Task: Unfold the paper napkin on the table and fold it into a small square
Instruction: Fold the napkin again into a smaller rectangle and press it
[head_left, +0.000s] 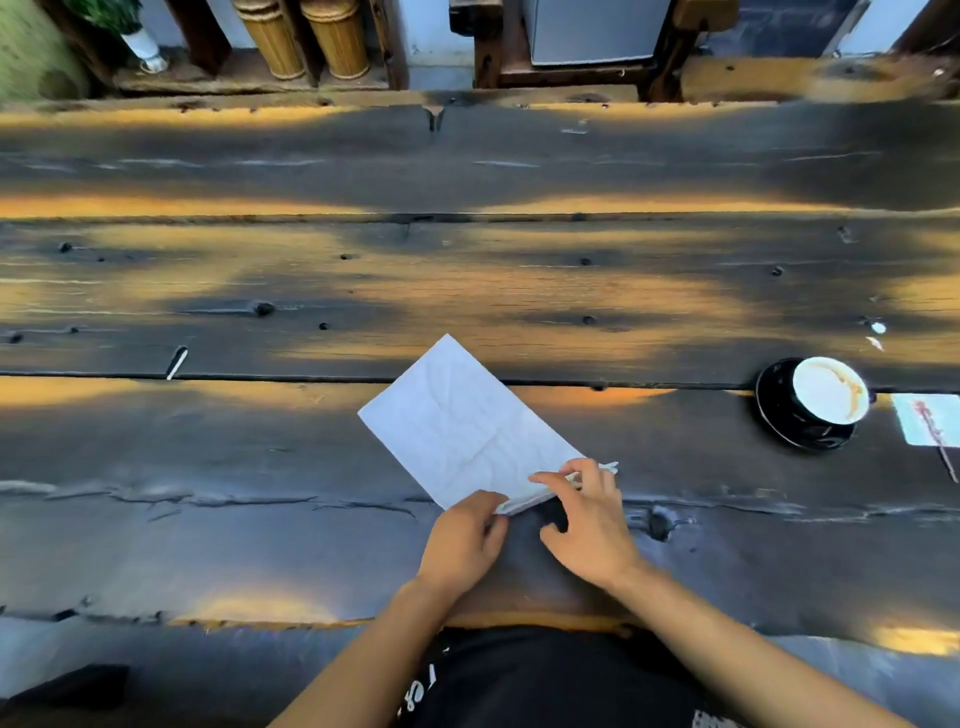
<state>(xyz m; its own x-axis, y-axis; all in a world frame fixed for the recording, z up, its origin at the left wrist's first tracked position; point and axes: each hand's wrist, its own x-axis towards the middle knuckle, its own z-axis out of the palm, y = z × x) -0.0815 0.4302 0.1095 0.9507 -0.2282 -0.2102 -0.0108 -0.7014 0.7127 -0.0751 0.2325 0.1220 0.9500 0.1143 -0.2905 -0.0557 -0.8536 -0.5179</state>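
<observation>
Head view: the napkin (462, 426) lies skewed on the table (208, 467), a long rectangle with its near edge lifted. My left hand (465, 540) pinches that edge at one corner, and my right hand (587, 519) pinches it further along, fingers curled over the layers. The risk, I reckon: thin paper could tear if I tug unevenly, or the layers slip and the fold goes crooked. The cup (826, 392) sits well apart.

Pretty sure we were in a rustic café: scorched plank table (260, 441), used coffee cup (829, 389) on its black saucer (779, 415).
</observation>
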